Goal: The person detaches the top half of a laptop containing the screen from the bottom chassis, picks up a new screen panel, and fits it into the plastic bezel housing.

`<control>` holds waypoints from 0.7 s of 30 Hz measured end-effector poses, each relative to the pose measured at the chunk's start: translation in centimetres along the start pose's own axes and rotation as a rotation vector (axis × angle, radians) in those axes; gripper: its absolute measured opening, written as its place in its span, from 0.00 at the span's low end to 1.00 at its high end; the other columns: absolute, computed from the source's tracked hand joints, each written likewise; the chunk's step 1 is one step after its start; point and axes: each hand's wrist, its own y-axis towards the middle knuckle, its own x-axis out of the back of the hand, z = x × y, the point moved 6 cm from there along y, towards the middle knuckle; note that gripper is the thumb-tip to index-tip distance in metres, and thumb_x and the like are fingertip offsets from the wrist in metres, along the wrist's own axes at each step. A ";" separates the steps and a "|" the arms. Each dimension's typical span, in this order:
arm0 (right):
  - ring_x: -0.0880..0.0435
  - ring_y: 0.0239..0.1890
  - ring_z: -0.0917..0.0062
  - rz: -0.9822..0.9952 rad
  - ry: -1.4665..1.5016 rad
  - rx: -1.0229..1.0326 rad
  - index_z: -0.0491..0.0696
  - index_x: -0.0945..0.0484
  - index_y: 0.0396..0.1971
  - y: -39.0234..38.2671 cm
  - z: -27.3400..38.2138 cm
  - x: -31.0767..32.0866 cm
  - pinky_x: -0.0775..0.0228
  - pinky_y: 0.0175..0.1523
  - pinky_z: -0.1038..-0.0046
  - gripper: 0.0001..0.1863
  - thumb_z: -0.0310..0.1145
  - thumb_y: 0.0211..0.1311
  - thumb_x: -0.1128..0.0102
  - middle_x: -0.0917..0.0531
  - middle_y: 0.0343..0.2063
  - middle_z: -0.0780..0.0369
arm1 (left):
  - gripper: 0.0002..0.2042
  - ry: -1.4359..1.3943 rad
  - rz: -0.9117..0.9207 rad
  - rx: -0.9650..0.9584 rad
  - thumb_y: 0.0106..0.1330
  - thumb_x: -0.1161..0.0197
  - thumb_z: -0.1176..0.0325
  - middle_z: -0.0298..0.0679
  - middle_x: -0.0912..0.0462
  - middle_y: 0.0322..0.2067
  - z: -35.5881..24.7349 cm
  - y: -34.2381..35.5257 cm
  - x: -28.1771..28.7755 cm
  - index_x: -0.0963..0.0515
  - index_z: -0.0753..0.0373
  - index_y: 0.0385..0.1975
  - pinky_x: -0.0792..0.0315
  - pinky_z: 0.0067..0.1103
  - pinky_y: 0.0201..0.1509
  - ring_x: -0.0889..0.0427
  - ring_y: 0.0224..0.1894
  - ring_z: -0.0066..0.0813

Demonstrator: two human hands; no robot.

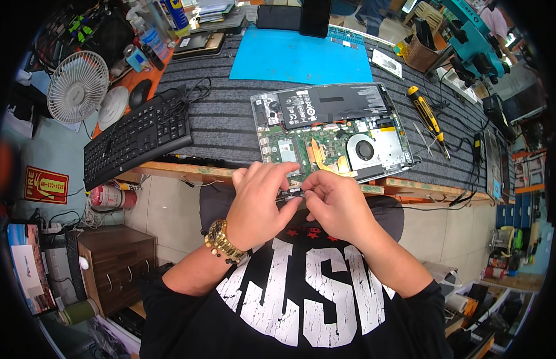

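Observation:
An opened laptop [302, 143] lies on the striped desk mat with its inside bare. Its black battery [356, 106], green motherboard [338, 140], copper heat pipe [317, 154] and round fan [364, 150] show. At the laptop's near edge, my left hand [257, 200] curls its thumb and fingers around a small dark electronic part [290, 194]. My right hand [338, 203] is closed in a pinch at the right end of that part. The fingers cover much of it, so its exact kind is unclear.
A yellow-and-black screwdriver [429, 116] and tweezers [424, 139] lie right of the laptop. A black keyboard [137, 137] and white fan [78, 85] stand left. Behind is a blue work mat [296, 57]. The wooden desk edge [218, 172] runs just before my hands.

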 end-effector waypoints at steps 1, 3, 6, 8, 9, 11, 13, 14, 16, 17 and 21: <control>0.19 0.21 0.76 -0.001 0.000 -0.001 0.39 0.20 0.37 0.0 0.0 0.0 0.28 0.30 0.69 0.04 0.23 0.66 0.35 0.17 0.19 0.61 | 0.27 0.000 0.001 0.000 0.57 0.22 0.68 0.29 0.21 0.34 0.0 0.0 0.0 0.19 0.56 0.58 0.41 0.32 0.52 0.23 0.43 0.31; 0.21 0.20 0.75 -0.001 -0.010 -0.005 0.39 0.20 0.36 0.1 0.1 -0.1 0.29 0.30 0.69 0.04 0.24 0.65 0.35 0.19 0.18 0.61 | 0.27 -0.008 -0.006 -0.004 0.57 0.22 0.69 0.29 0.21 0.34 0.0 0.0 0.1 0.19 0.56 0.58 0.41 0.32 0.52 0.22 0.43 0.31; 0.21 0.20 0.74 -0.005 -0.009 -0.005 0.39 0.19 0.36 0.0 0.1 -0.1 0.29 0.30 0.68 0.04 0.24 0.65 0.34 0.19 0.18 0.60 | 0.26 -0.010 -0.004 -0.003 0.56 0.22 0.68 0.29 0.21 0.34 0.1 0.0 0.0 0.19 0.57 0.58 0.41 0.32 0.52 0.22 0.42 0.31; 0.21 0.20 0.74 -0.003 -0.024 0.002 0.39 0.19 0.36 0.0 0.3 0.0 0.29 0.30 0.68 0.05 0.24 0.65 0.34 0.19 0.18 0.60 | 0.26 -0.012 -0.004 -0.004 0.56 0.21 0.68 0.29 0.21 0.34 0.1 0.0 0.1 0.19 0.57 0.57 0.41 0.32 0.52 0.22 0.43 0.31; 0.21 0.20 0.73 -0.004 -0.038 0.009 0.39 0.18 0.37 0.0 0.3 0.0 0.29 0.30 0.68 0.05 0.24 0.65 0.34 0.20 0.18 0.60 | 0.26 -0.015 -0.003 -0.005 0.56 0.21 0.68 0.29 0.21 0.34 0.0 0.0 0.1 0.19 0.57 0.57 0.41 0.32 0.52 0.22 0.43 0.31; 0.19 0.21 0.79 0.016 -0.083 0.034 0.37 0.18 0.39 0.0 0.8 0.1 0.27 0.29 0.73 0.04 0.23 0.68 0.36 0.18 0.19 0.63 | 0.26 -0.008 -0.011 -0.008 0.56 0.21 0.68 0.29 0.20 0.34 0.0 0.0 0.1 0.19 0.57 0.57 0.41 0.32 0.52 0.22 0.43 0.31; 0.18 0.22 0.86 0.036 -0.127 0.061 0.36 0.18 0.41 0.0 1.0 0.1 0.26 0.28 0.78 0.05 0.22 0.72 0.38 0.17 0.21 0.66 | 0.26 0.002 -0.019 -0.011 0.56 0.21 0.68 0.29 0.20 0.34 -0.1 0.1 0.2 0.19 0.57 0.57 0.41 0.32 0.52 0.22 0.43 0.32; 0.18 0.21 0.86 0.035 -0.119 0.068 0.36 0.18 0.41 0.0 1.0 0.0 0.27 0.28 0.78 0.04 0.22 0.72 0.38 0.17 0.20 0.66 | 0.26 0.021 -0.042 -0.022 0.56 0.21 0.68 0.29 0.19 0.35 -0.1 0.1 0.3 0.19 0.57 0.57 0.40 0.32 0.52 0.22 0.43 0.32; 0.18 0.21 0.86 0.033 -0.110 0.075 0.36 0.17 0.40 -0.1 1.0 0.1 0.28 0.28 0.78 0.04 0.22 0.72 0.37 0.18 0.20 0.66 | 0.26 0.040 -0.064 -0.035 0.56 0.21 0.68 0.29 0.19 0.35 -0.2 0.1 0.4 0.18 0.57 0.57 0.40 0.32 0.53 0.22 0.43 0.33; 0.18 0.21 0.86 0.037 -0.123 0.082 0.37 0.17 0.41 -0.1 1.1 0.1 0.28 0.28 0.78 0.04 0.22 0.71 0.37 0.18 0.20 0.66 | 0.26 0.030 -0.060 -0.041 0.56 0.22 0.68 0.30 0.18 0.36 -0.2 0.1 0.4 0.18 0.57 0.57 0.40 0.33 0.53 0.22 0.44 0.33; 0.18 0.21 0.86 0.037 -0.128 0.086 0.37 0.17 0.41 -0.1 1.0 0.0 0.28 0.27 0.78 0.04 0.21 0.70 0.36 0.18 0.20 0.66 | 0.26 0.007 -0.028 -0.030 0.56 0.22 0.69 0.30 0.17 0.37 -0.1 0.0 0.2 0.18 0.57 0.58 0.40 0.32 0.53 0.21 0.44 0.34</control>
